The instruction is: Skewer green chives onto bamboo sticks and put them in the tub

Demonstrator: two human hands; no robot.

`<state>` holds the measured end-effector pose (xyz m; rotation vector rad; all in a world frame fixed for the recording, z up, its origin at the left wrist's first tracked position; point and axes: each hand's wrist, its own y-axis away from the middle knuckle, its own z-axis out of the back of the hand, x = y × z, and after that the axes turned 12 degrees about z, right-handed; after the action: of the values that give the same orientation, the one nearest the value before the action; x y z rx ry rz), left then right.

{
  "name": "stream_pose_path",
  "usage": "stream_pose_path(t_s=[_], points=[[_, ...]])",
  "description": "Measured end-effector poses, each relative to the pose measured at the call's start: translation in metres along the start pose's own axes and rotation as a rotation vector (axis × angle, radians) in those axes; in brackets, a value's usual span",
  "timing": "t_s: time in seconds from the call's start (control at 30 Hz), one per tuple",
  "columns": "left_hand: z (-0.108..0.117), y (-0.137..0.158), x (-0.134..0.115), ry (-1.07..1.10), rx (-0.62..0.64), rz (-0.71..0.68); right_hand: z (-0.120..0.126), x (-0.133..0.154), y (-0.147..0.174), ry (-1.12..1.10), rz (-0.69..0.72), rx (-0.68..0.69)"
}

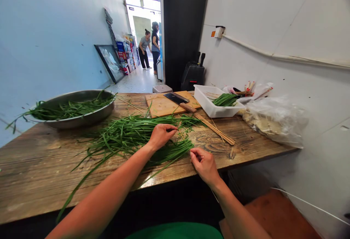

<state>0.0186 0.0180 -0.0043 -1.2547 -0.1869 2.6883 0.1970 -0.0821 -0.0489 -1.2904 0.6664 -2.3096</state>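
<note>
A loose heap of long green garlic chives is spread over the wooden table, with a more aligned bunch at its near right side. Above the heap, my left hand has thumb and fingers pinched together; whatever they hold is too small to make out. My right hand is closed in a pinch beside the cut ends of the aligned bunch. A thin pale line shows below its wrist, but I cannot tell what the fingers hold. A bundle of bamboo skewers lies beyond my right hand.
A cleaver lies on a cutting board. A metal basin of chives stands left; a white plastic tub with bundled chives and a plastic bag stand right. Two people are near the far doorway.
</note>
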Motion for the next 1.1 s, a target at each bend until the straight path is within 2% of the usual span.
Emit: stream_pose_path(t_s=[0.2,0.33,0.4,0.5,0.53,0.57,0.63,0.67,0.7,0.87,1.1], points=[[0.000,-0.002,0.002,-0.006,0.018,-0.027,-0.001,-0.001,0.001,-0.008,-0.003,0.011],[-0.002,0.002,-0.001,0.003,0.075,-0.047,-0.001,-0.001,0.001,0.001,-0.006,0.010],[0.000,0.005,-0.005,0.001,0.186,-0.102,-0.001,-0.001,0.001,0.002,-0.012,0.005],[0.009,0.007,-0.011,-0.050,0.433,-0.250,-0.001,0.000,0.001,-0.008,-0.017,-0.004],[0.014,0.005,-0.011,-0.080,0.440,-0.271,-0.001,0.000,0.001,-0.014,-0.017,-0.007],[0.020,0.003,-0.009,-0.117,0.378,-0.266,0.000,0.000,0.001,-0.020,-0.017,-0.011],[0.031,-0.004,-0.001,-0.206,0.077,-0.204,0.000,0.000,0.001,-0.030,-0.015,-0.017],[0.035,-0.007,0.004,-0.274,-0.031,-0.186,-0.001,0.000,0.001,-0.033,-0.015,-0.019],[0.039,-0.010,0.009,-0.347,-0.064,-0.185,-0.001,-0.001,0.001,-0.036,-0.015,-0.019],[0.045,-0.012,0.023,-0.654,0.064,-0.177,-0.002,-0.001,0.001,-0.040,-0.021,-0.018],[0.042,0.002,0.009,-0.910,-0.014,-0.206,-0.001,-0.001,0.001,-0.026,-0.026,-0.015]])
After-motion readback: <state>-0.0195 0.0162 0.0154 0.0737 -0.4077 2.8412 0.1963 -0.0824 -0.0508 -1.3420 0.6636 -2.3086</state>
